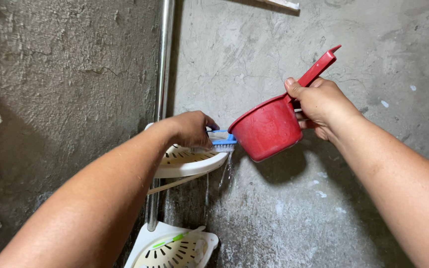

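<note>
1. Left hand (pixel 190 128): closed around a blue-handled scrub brush (pixel 222 140), bristles pressed down on the upper corner shelf; the grip sits over the brush back, which suits scrubbing.

2. Right hand (pixel 320 105): wrapped around the handle of a red plastic dipper (pixel 268 130), thumb on top. The dipper is tipped left, its rim just beside the brush head, so its contents fall on the scrubbed spot.

3. Water (pixel 226 171): thin streams run off the shelf's right edge, down along the wall.

4. Upper corner shelf (pixel 194 166): cream plastic, slotted, fixed to the metal pole (pixel 164 64) in the wall corner.

5. Lower corner shelf (pixel 175 248): same kind, nearer and below, holding a toothbrush (pixel 175 239) with green on its handle.

6. Concrete wall (pixel 284 208): rough, grey, damp-looking under the shelf.
</note>
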